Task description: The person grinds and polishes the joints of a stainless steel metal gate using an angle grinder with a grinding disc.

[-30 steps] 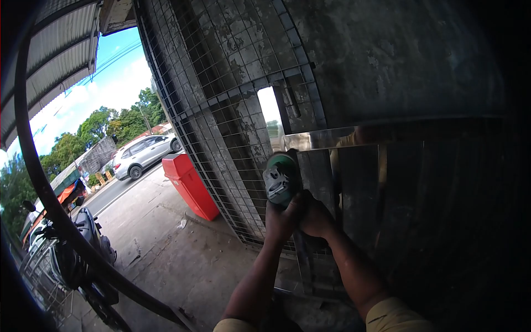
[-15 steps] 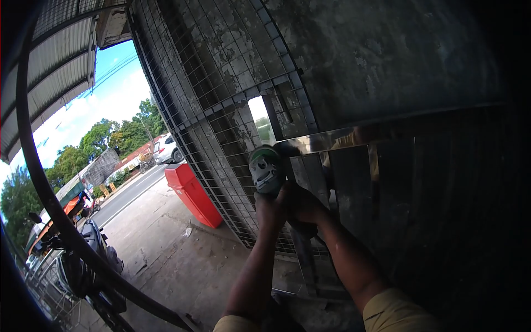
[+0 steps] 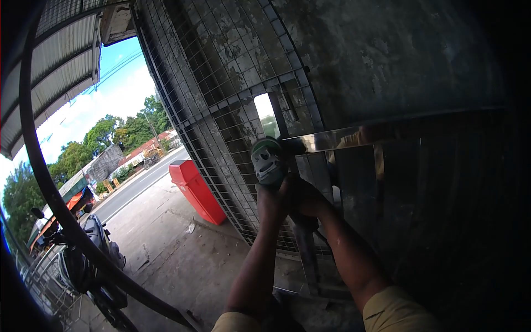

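Note:
An angle grinder [image 3: 269, 165] with a green body and grey gear head is held at the end of a polished metal frame. My left hand [image 3: 271, 202] is closed around its front part, below the head. Behind it, my right hand [image 3: 305, 196] wraps the darker rear of the tool, partly in shadow. The grinder's head meets the corner where a shiny upright bar [image 3: 266, 117] joins a long shiny rail [image 3: 332, 139]. Its disc is hidden from view. A dark cord appears to hang beneath my right wrist.
A wire mesh panel [image 3: 221, 119] stands before a peeling concrete wall [image 3: 381, 61]. To the left are a red bin [image 3: 197, 191], a curved dark metal post [image 3: 61, 213] and a parked motorcycle [image 3: 91, 257]. A road [image 3: 141, 185] runs beyond.
The view has shifted slightly, so most things sit a little further right. The white car on the road is out of sight now. Both hands keep their hold on the grinder.

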